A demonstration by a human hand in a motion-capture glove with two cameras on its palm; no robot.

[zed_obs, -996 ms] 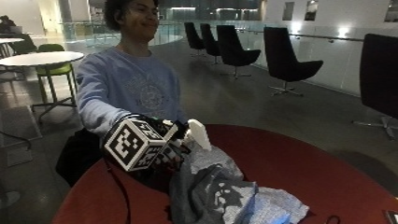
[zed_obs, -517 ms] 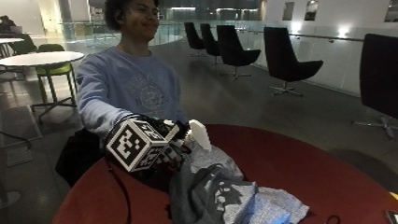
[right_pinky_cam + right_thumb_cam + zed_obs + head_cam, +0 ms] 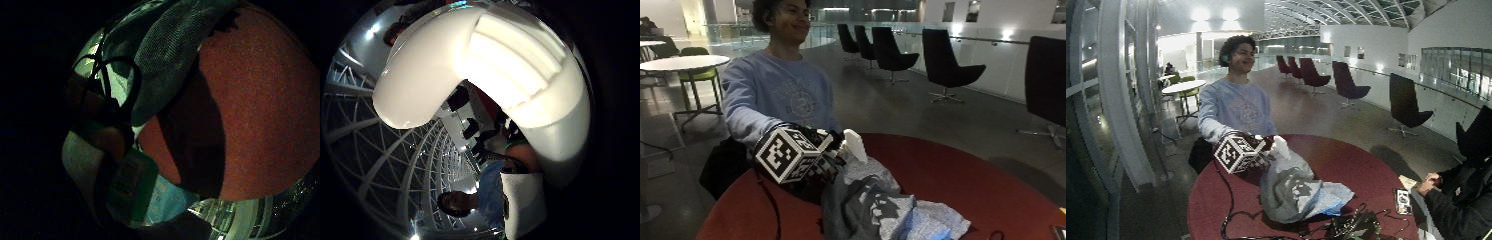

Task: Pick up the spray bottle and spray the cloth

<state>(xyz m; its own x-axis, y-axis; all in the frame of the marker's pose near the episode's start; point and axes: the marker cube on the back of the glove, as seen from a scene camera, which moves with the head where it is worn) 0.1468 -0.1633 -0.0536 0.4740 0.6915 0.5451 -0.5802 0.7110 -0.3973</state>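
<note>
Outside view showed your black-gloved right hand (image 3: 823, 150) clenched around the white plastic spray bottle (image 3: 854, 145), nozzle aimed toward five o'clock at the crumpled grey cloth (image 3: 879, 205) just below.

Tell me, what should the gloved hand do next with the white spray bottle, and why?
Probably squeeze the trigger. The black-gloved right hand already grips the white plastic spray bottle, lifted above the round red table, and its nozzle seems to point over the crumpled grey cloth just beneath it.
</note>
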